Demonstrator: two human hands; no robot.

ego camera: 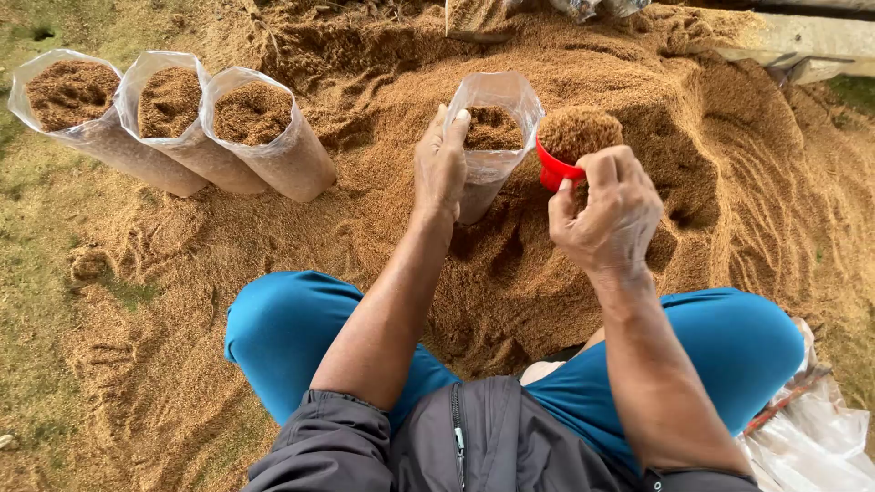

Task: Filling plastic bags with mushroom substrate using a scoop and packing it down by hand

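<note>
The left hand (pixel 440 167) grips the rim of a clear plastic bag (pixel 492 137), upright in the brown sawdust pile (pixel 510 273). The right hand (pixel 603 212) clasps a heaped red plastic scoop (pixel 553 170) just right of the bag's mouth. Filling looks underway; tipping needs aim. Three full clear bags (pixel 182 128) lean far left.

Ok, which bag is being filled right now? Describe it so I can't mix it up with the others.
Start at the big heap of brown sawdust in front of the kneeling person. Near its middle, the left hand grips a clear plastic bag by the rim, while the right hand holds a heaped red scoop beside it. Unlike the three full bags on the left, it is only partly filled and hand-held.
</note>
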